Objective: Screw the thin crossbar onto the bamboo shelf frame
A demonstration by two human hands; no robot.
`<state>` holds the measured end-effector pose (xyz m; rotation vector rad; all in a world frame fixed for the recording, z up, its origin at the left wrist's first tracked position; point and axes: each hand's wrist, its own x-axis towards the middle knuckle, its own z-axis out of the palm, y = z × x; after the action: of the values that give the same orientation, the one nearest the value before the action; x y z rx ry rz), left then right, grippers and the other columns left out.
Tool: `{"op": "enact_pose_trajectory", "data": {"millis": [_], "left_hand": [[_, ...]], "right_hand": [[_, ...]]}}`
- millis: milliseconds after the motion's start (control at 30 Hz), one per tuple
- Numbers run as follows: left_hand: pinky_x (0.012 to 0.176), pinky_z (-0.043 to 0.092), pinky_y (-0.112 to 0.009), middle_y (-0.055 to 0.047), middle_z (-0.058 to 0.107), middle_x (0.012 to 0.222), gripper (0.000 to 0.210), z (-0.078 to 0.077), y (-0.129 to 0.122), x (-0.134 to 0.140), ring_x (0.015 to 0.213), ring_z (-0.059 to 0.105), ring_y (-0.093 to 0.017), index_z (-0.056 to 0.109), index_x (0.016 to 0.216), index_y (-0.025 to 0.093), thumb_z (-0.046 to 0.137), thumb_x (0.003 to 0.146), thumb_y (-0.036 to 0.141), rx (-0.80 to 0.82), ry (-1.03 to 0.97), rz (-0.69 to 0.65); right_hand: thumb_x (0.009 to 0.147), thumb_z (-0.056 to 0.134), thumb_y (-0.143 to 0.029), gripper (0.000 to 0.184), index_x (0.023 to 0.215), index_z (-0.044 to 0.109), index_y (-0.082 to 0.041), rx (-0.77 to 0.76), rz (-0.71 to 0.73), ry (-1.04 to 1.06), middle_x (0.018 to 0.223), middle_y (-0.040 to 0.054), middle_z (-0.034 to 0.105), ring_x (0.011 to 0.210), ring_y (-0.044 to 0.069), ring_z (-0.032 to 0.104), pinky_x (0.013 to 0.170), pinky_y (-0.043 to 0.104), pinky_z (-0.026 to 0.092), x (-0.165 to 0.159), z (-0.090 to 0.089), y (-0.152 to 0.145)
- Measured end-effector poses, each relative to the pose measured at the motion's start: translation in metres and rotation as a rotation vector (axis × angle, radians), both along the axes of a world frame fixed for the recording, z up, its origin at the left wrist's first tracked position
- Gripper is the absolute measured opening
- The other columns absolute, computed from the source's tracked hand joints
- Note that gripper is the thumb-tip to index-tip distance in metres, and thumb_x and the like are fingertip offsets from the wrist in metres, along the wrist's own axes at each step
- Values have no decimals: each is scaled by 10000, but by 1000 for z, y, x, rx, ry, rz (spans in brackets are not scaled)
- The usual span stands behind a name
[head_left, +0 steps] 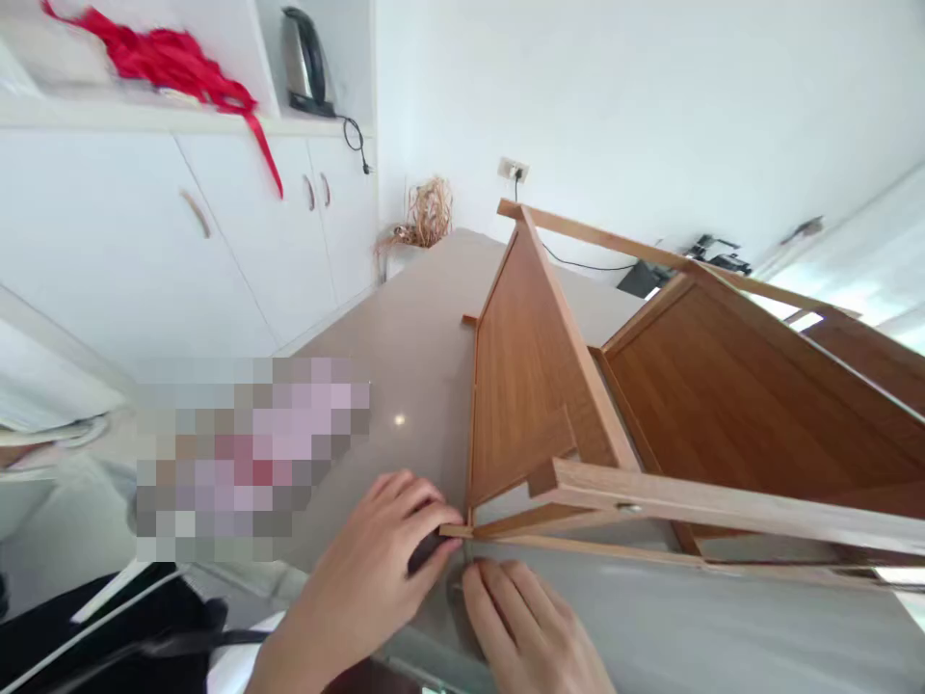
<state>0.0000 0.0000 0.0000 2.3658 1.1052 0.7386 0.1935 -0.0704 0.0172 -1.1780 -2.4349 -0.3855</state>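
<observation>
Hands nearly meet at the near corner of a wooden frame [686, 496] on a grey tabletop [426, 308]: the left hand [380, 559] pinches the jutting end of a thin rail [457, 531] between thumb and fingers; the right hand [531, 617], fingers bent together, is just beside it, and whether it grips anything cannot be told. Around them, upright panels [524, 357] and long rails [599, 233] seem largely assembled, though a gap shows near this corner and whether the joints are fixed is unclear. A dark patch [425, 552] inside the left hand's grip is hard to identify; the frame's right end is cut off, and blurred blocks [252, 453] hide an area at left. Beyond are white cabinets [130, 222] and a kettle [309, 58]
</observation>
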Motion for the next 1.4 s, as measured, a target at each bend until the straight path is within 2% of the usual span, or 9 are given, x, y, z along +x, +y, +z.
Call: {"op": "enact_pose_trajectory", "data": {"millis": [333,700,900,1033,1133,1267,1333,1400], "left_hand": [[848,454,-365,-17,644,972,99,5,-1,1,968,555,-217,657,999,272,571,975,231,-44,-8,-9],[845,467,-362,-12,649,973,88,3,1,1,958,569,-213,672,1003,274,600,956,259,-27,-20,-9],[854,470,-375,-22,659,975,150,9,-2,0,950,580,-215,653,1027,256,566,931,179,9,-41,-24],[908,460,-400,-18,669,1001,191,14,-6,0,981,583,-228,634,1026,254,605,862,159,16,-43,-32],[931,450,-415,-9,675,998,169,14,-7,0,975,585,-235,627,996,254,694,841,270,22,-34,-17],[887,454,-400,-5,677,964,178,10,-6,1,955,584,-236,629,978,257,710,854,354,24,-21,-8],[871,454,-393,-6,676,953,168,8,-6,2,942,581,-233,635,976,258,699,867,368,29,-17,-11],[874,452,-391,-7,679,959,164,8,-6,2,941,581,-230,641,979,257,692,875,373,40,-15,-19]], "right_hand": [[1032,222,-84,439,1042,661,-90,-76,-27,32,838,103,667,706,185,598,682,284,511,0,-6,0],[1038,357,-108,300,1119,645,-80,-109,-43,125,901,111,680,783,208,629,706,330,530,-3,-5,-2],[1032,442,-114,257,1173,657,-109,-104,-27,216,1038,118,727,908,205,687,796,329,579,10,-3,-7],[1037,480,-160,249,1206,662,-165,-137,-100,327,992,92,741,909,204,711,811,320,592,26,1,-13],[1064,435,-235,284,1278,619,-208,-262,-194,426,1020,74,743,896,189,725,791,295,590,42,8,-21],[1084,347,-298,308,1318,539,-241,-561,-299,527,891,11,741,757,153,717,714,255,562,59,15,-32],[1085,337,-313,282,1249,557,-247,-654,-290,551,868,-3,730,743,142,702,717,246,540,62,18,-34],[1075,368,-308,250,1153,599,-252,-674,-234,532,904,1,724,785,140,691,737,238,517,62,21,-31]]}}
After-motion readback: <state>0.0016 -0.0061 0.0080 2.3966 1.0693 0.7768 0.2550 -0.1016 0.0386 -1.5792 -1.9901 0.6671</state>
